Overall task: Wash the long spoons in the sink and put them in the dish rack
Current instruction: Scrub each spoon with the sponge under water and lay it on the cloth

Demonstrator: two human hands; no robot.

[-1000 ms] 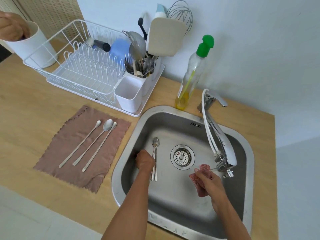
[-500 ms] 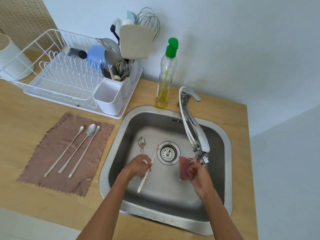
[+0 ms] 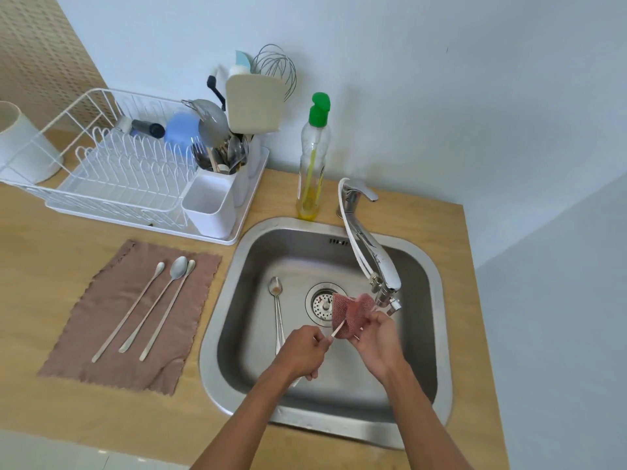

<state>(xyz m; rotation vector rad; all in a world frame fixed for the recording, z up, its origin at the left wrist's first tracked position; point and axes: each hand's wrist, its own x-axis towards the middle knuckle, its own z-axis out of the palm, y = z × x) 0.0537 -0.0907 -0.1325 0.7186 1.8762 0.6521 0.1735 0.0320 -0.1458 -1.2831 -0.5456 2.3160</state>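
A green-capped soap bottle [image 3: 312,157] stands beside the faucet [image 3: 371,247]; brown cloth [image 3: 112,320] covers the counter [image 3: 44,252].

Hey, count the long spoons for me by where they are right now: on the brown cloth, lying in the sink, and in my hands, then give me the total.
On the brown cloth: 3 long spoons
Lying in the sink: 1 spoon
Held in the left hand, its end in the pink mesh scrubber held by the right hand: 1 spoon
Total: 5
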